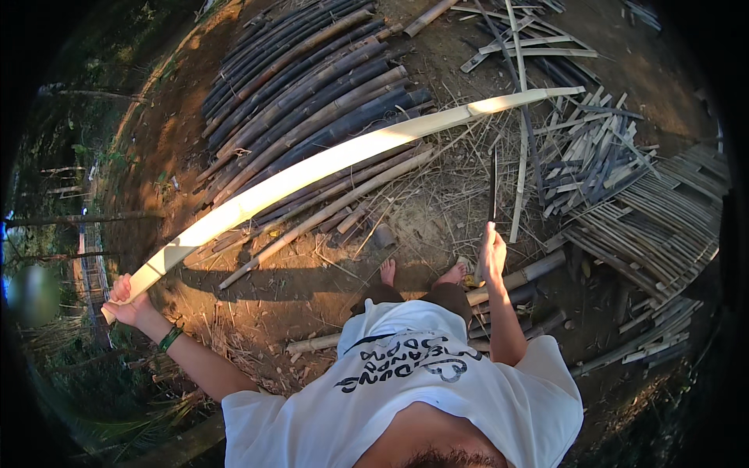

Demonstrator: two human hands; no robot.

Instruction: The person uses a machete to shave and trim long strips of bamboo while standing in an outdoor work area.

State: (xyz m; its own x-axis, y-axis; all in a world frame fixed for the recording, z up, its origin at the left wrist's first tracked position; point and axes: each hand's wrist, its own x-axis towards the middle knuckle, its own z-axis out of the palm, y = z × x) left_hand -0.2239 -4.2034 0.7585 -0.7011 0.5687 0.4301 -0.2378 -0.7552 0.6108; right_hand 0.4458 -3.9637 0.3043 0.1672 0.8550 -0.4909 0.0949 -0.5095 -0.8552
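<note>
A long, pale split bamboo strip [316,168] arcs from far left to upper right in front of me. My left hand [131,303] is closed around its near left end, and sunlight falls on its inner face. The strip's far end tapers to a narrow tip. On the right, my right hand [491,256] grips a long knife with its dark, narrow blade [493,183] pointing away from me. The knife's handle is hidden in the fist. Between blade and strip there seems to be a gap, with the blade tip below the strip's far part.
Dark bamboo poles [304,86] lie stacked ahead to the left. Short split pieces [597,148] form a heap at the right, beside a slatted bamboo panel [655,222]. Thin long strips [520,179] stretch across the ground ahead. A thick pole [530,271] lies by my right foot.
</note>
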